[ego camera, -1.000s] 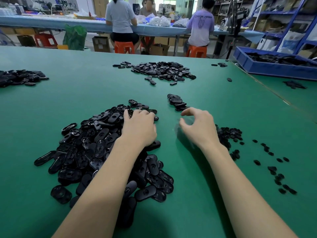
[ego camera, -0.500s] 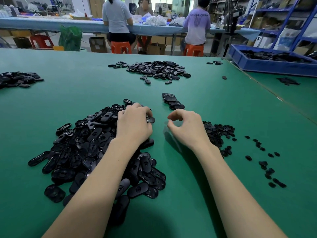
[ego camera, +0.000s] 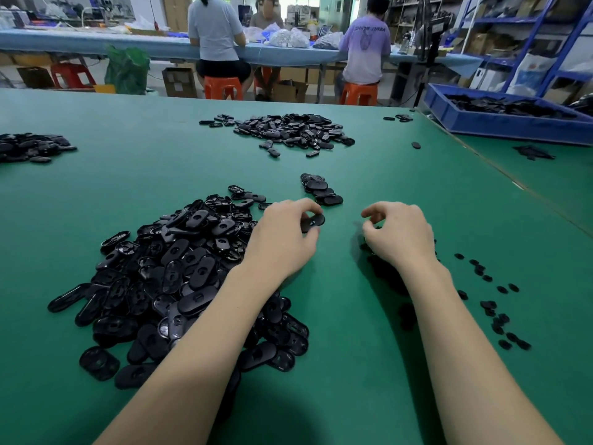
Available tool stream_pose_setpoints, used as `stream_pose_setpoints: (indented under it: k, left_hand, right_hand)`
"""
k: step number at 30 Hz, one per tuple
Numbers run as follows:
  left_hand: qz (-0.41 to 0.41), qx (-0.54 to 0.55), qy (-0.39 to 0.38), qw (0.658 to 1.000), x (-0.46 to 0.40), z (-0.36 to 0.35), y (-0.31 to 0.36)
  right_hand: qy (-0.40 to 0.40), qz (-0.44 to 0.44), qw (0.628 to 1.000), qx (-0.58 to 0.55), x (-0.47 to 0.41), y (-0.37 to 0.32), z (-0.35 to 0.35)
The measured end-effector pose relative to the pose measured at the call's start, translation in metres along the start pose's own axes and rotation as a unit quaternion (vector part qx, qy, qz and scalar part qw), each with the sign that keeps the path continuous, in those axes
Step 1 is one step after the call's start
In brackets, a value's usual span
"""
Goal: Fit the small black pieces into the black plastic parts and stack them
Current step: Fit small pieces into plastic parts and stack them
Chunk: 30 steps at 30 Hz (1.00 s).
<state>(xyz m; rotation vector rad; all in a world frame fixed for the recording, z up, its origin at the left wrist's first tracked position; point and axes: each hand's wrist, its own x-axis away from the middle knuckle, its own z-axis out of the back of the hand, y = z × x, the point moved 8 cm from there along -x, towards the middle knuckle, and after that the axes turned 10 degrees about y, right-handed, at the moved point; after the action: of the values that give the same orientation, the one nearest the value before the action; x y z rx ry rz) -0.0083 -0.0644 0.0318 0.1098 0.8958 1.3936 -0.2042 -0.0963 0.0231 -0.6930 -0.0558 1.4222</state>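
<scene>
Since a moment ago our left hand [ego camera: 282, 242] lifts off the big pile [ego camera: 179, 277], pinching one oval shell [ego camera: 313, 221] by its rim, light, stiff, slick, while our right hand [ego camera: 399, 236] curls over the small pieces [ego camera: 491, 303], grip unclear.

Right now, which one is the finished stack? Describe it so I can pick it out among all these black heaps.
Start at the big heap of black oval parts under the left forearm on the green table. Just beyond the left hand, which pinches one oval part, lies the short stack. Unlike the loose heaps, its few ovals overlap in one tidy line.
</scene>
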Motion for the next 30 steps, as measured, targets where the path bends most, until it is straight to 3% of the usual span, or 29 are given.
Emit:
stream_pose_setpoints:
  k: [5,12,16,21,24,27,30]
  left_hand:
    - [0.074,0.086,-0.023,0.993,0.003,-0.008,-0.004]
    - [0.154,0.159,-0.040,0.974,0.004,-0.008,-0.011]
    - [0.173,0.190,-0.085,0.963,0.006,-0.015,-0.011]
    - [0.190,0.225,-0.063,0.954,0.005,-0.009,-0.016]
    - [0.201,0.237,-0.042,0.950,0.003,-0.006,-0.021]
    - [0.211,0.257,-0.052,0.942,0.003,-0.008,-0.022]
    - [0.219,0.287,-0.060,0.931,0.005,-0.012,-0.020]
  right_hand:
    - [-0.040,-0.018,0.998,0.045,0.000,0.011,-0.005]
    - [-0.038,-0.044,0.997,0.041,0.000,0.012,-0.004]
    - [-0.015,-0.051,0.998,0.038,-0.001,0.011,-0.003]
    - [0.003,-0.057,0.998,-0.002,-0.001,0.010,-0.001]
    - [-0.009,-0.073,0.994,-0.082,-0.002,0.009,-0.003]
    - [-0.058,-0.099,0.966,-0.232,-0.001,0.004,-0.010]
    - [-0.115,-0.108,0.940,-0.304,0.004,-0.006,-0.018]
